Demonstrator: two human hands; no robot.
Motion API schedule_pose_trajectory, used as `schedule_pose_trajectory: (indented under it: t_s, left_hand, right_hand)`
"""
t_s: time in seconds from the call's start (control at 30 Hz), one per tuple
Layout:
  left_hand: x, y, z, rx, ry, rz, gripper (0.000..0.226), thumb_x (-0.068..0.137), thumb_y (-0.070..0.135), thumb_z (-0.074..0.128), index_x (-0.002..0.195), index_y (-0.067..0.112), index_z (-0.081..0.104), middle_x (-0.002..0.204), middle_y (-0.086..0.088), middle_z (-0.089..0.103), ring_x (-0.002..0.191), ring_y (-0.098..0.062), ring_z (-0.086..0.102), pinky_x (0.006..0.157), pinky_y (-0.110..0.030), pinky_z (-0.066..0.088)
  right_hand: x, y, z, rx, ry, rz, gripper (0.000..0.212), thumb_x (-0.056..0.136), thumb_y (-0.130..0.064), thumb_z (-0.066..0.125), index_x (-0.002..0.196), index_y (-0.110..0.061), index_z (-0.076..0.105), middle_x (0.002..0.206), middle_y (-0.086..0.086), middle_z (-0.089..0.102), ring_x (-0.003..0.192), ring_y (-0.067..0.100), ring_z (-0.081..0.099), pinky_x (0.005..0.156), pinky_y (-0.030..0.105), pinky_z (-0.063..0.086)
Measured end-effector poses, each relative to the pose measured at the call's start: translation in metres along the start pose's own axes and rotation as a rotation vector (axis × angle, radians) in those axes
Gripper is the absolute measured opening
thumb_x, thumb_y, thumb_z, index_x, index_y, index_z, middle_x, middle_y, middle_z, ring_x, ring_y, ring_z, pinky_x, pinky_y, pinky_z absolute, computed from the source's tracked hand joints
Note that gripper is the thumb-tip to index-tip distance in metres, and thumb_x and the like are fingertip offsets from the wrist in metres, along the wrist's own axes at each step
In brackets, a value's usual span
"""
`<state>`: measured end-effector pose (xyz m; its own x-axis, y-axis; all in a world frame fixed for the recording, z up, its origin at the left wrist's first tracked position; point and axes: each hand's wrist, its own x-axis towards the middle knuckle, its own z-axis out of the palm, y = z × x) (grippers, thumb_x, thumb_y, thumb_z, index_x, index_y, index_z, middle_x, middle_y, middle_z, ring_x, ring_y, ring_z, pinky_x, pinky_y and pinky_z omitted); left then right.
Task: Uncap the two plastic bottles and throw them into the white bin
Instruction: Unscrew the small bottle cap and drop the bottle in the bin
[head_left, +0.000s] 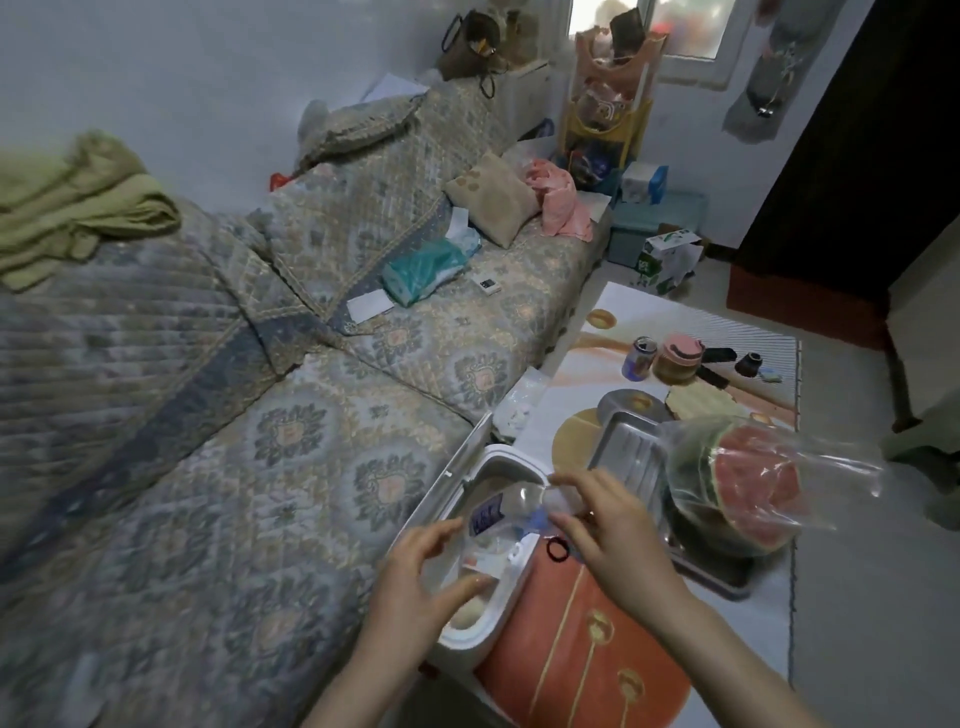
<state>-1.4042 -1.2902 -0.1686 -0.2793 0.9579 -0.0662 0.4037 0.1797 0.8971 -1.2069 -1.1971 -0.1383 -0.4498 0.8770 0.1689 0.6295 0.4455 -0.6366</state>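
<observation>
Now one bottle (506, 512) (clear) over bin (511, 582)

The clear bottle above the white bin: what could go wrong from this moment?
1. The clear bottle lies tilted across the white bin opening; if released here it might catch on the rim or roll out.
2. Its blue cap seems still on near the right hand, so dropping now may skip uncapping.
3. The left hand looks open, so the bottle may slip.

A quilted sofa (311, 364) lines the pale wall (182, 78) below a bright window (675, 26).
</observation>
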Motion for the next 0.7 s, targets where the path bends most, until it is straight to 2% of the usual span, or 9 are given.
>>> schedule_pose_trajectory:
  t_s: [0.07, 0.1, 0.17, 0.27, 0.37, 0.5, 0.7]
  left_hand:
    - [-0.006, -0.009, -0.009, 0.14, 0.007, 0.024, 0.045, 0.07, 0.027, 0.08, 0.112, 0.028, 0.062, 0.11, 0.012, 0.056, 0.104, -0.004, 0.056, 0.087, -0.017, 0.041]
    - [-0.009, -0.012, -0.012, 0.238, 0.005, 0.041, 0.043, 0.073, 0.03, 0.077, 0.113, 0.029, 0.061, 0.11, 0.014, 0.053, 0.101, -0.005, 0.055, 0.085, -0.017, 0.041]
    - [-0.016, -0.017, -0.017, 0.436, 0.005, 0.053, 0.043, 0.078, 0.034, 0.071, 0.118, 0.032, 0.056, 0.112, 0.015, 0.048, 0.097, -0.01, 0.055, 0.086, -0.026, 0.043]
    - [-0.024, -0.025, -0.022, 0.582, 0.069, 0.064, 0.049, 0.077, 0.032, 0.07, 0.123, 0.032, 0.053, 0.119, 0.009, 0.049, 0.106, -0.015, 0.052, 0.09, -0.032, 0.042]
    - [-0.025, -0.037, -0.028, 0.624, 0.104, 0.062, 0.059, 0.076, 0.029, 0.072, 0.13, 0.028, 0.048, 0.128, 0.004, 0.049, 0.116, -0.02, 0.05, 0.094, -0.035, 0.04]
    - [-0.021, -0.048, -0.029, 0.638, 0.034, 0.002, 0.067, 0.085, 0.039, 0.059, 0.143, 0.032, 0.027, 0.147, 0.007, 0.03, 0.135, -0.016, 0.03, 0.11, -0.035, 0.027]
    - [-0.011, -0.052, -0.021, 0.679, -0.068, 0.01, 0.071, 0.089, 0.041, 0.051, 0.146, 0.031, 0.011, 0.15, 0.009, 0.024, 0.139, -0.013, 0.022, 0.115, -0.029, 0.016]
  right_hand:
    - [0.015, 0.003, 0.03, -0.111, -0.097, 0.003, 0.029, 0.088, -0.019, 0.058, 0.116, -0.023, 0.053, 0.112, 0.0, 0.053, 0.091, 0.02, 0.057, 0.071, 0.033, 0.046]
    - [0.022, 0.006, 0.045, -0.19, -0.163, 0.004, 0.031, 0.088, -0.018, 0.056, 0.118, -0.022, 0.051, 0.114, 0.003, 0.051, 0.093, 0.025, 0.056, 0.067, 0.035, 0.045]
    - [0.031, 0.01, 0.074, -0.376, -0.31, -0.013, 0.037, 0.087, -0.015, 0.053, 0.123, -0.02, 0.046, 0.116, 0.007, 0.048, 0.1, 0.031, 0.053, 0.066, 0.037, 0.04]
    - [0.037, 0.016, 0.102, -0.524, -0.439, -0.003, 0.038, 0.087, -0.012, 0.054, 0.123, -0.015, 0.044, 0.116, 0.011, 0.047, 0.105, 0.033, 0.049, 0.069, 0.038, 0.037]
    - [0.036, 0.021, 0.116, -0.566, -0.481, 0.031, 0.038, 0.087, -0.013, 0.054, 0.124, -0.016, 0.045, 0.117, 0.011, 0.049, 0.107, 0.032, 0.049, 0.074, 0.039, 0.041]
    - [0.031, 0.028, 0.117, -0.549, -0.501, 0.06, 0.039, 0.089, -0.018, 0.05, 0.128, -0.018, 0.043, 0.122, 0.009, 0.05, 0.111, 0.031, 0.049, 0.082, 0.04, 0.044]
    - [0.014, 0.032, 0.101, -0.413, -0.505, 0.094, 0.048, 0.089, -0.024, 0.05, 0.136, -0.023, 0.038, 0.128, 0.006, 0.047, 0.117, 0.029, 0.046, 0.089, 0.04, 0.046]
